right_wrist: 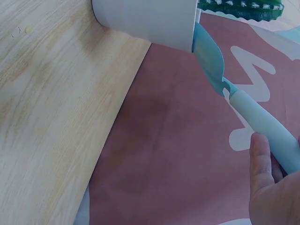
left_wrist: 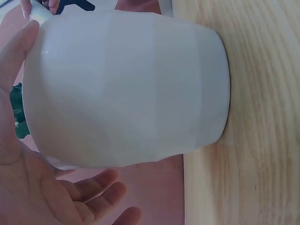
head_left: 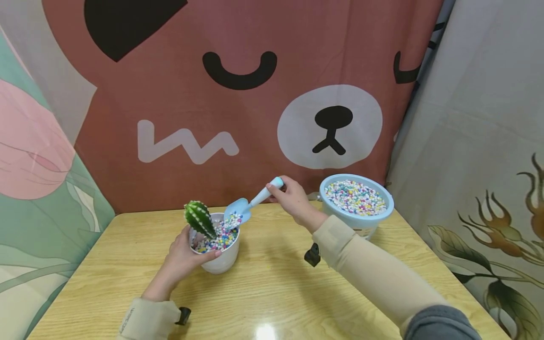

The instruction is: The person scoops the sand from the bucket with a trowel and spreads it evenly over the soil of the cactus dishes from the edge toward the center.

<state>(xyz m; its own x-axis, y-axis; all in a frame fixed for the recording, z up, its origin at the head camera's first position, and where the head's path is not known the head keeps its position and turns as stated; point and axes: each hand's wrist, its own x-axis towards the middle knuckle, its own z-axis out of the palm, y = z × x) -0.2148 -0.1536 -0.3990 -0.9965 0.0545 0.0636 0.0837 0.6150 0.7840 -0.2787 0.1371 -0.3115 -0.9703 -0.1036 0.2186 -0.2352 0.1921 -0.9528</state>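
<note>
A: Where is the scoop (head_left: pixel 242 206) located?
B: Over the rim of the white pot (head_left: pixel 222 263), tilted; its tip is lost among coloured beads (head_left: pixel 212 243). Its handle is grasped by the right hand (head_left: pixel 294 198), some fingers hidden.
A: Left hand (head_left: pixel 182 259)?
B: The pot is gripped by it. The foot of the cactus (head_left: pixel 199 218) is buried; the tub (head_left: pixel 366 224) is partly masked by a sleeve (head_left: pixel 340 241).

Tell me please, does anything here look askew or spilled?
The cactus leans to the left in the white pot rather than standing upright. No spill shows on the table.
</note>
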